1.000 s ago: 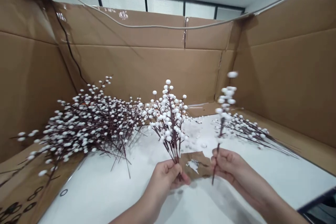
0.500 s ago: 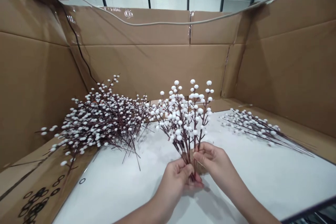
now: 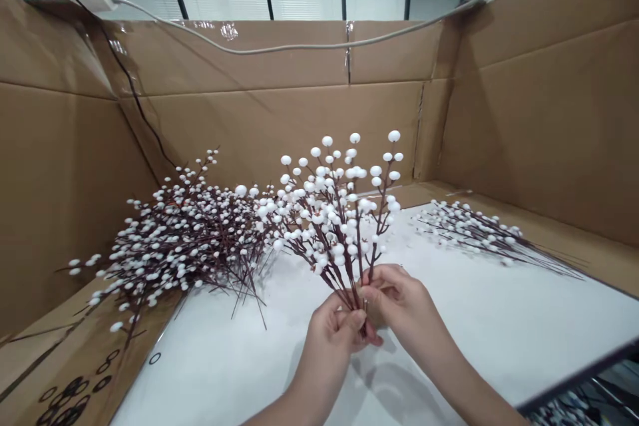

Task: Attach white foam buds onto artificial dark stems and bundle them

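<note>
My left hand is closed round the stems of a bunch of white-berry sprigs held upright over the white table. My right hand pinches the same stems just above and beside the left hand's fingers. The dark red stems fan upward into many small white balls. Both hands meet at the base of the bunch, near the table's front middle.
A big heap of the same sprigs lies at the left, partly on cardboard. A smaller heap of sprigs lies at the right. Tall cardboard walls enclose the table on three sides; a white cable runs along the top.
A second ago my right hand held one sprig apart at the right. It brought that sprig to the left into the bunch, and now both hands grip the stems together.
</note>
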A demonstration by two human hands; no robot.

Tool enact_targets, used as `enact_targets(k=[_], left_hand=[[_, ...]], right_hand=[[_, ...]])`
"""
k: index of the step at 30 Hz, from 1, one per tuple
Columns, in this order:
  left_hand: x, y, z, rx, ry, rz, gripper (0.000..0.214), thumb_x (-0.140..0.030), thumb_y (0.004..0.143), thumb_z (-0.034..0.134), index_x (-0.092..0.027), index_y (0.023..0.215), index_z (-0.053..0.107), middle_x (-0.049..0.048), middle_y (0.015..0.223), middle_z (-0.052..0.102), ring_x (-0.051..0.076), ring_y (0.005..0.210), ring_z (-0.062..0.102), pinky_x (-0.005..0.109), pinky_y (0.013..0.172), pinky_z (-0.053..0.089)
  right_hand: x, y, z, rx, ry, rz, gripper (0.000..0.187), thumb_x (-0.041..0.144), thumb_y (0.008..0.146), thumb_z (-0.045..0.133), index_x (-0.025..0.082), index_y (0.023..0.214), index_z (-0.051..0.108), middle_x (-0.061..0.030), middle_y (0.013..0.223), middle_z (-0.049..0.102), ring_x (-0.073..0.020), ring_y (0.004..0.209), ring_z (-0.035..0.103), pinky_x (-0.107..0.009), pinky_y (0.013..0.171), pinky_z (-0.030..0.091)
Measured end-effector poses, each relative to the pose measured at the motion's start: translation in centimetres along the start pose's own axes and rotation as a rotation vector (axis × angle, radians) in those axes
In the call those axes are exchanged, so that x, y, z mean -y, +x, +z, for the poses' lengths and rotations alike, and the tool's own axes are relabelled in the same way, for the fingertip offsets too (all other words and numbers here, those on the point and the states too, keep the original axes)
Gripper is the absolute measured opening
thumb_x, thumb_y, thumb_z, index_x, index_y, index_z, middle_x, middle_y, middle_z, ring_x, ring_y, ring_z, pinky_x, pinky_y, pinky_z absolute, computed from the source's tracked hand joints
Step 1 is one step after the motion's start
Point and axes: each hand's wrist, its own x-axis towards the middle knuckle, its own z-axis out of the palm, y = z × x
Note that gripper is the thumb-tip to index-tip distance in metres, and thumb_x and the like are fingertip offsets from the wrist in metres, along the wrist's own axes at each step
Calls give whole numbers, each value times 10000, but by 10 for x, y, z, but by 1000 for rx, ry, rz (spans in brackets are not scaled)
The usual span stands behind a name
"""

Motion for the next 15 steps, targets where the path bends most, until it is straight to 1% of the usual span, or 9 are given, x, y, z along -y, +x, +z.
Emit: enact_targets(k=[3,6,9,11,13,15], left_hand=[[0,1,-2,26,36,20,360,-436,573,700,-137,734,582,-9,502,561,126,517,537,278,605,460],[1,3,-3,16,77,13,346,-439,567,706,-130,652,575,0,507,564,122,524,537,245,571,438],[1,3,-3,55,78,1,360,-428,552,727,-126,684,584,-5,516,568,120,534,547,243,593,445],[1,2,-1,87,76,-15,387,-436,535,739,-124,702,584,-11,512,565,122,533,555,254,608,458],[2,0,1,106,73,-55,427,-473,498,748,-128,669,565,-17,491,553,130,511,561,271,595,472],[3,-3,3,127,67,-104,455,-510,473,745,-135,628,538,-19,482,547,140,500,572,284,582,482]], right_hand=[[-1,1,1,-71,-88,-32,86,264,696,546,203,636,556,-12,768,562,-149,610,578,-263,552,463],[0,2,0,-98,-158,-26,52,216,695,530,204,679,578,-8,781,539,-144,632,574,-278,633,458],[7,-4,-1,-123,-302,-109,87,170,709,505,218,688,574,-6,764,546,-158,711,560,-276,672,428],[12,-9,-2,-105,-444,-181,105,154,715,510,222,650,556,0,713,564,-171,759,539,-272,672,400],[17,-14,-7,-46,-542,-217,112,177,726,536,217,622,545,5,679,579,-170,746,532,-262,651,384],[17,-14,-21,27,-559,-215,114,234,758,535,218,649,559,8,693,603,-156,707,543,-247,628,387]])
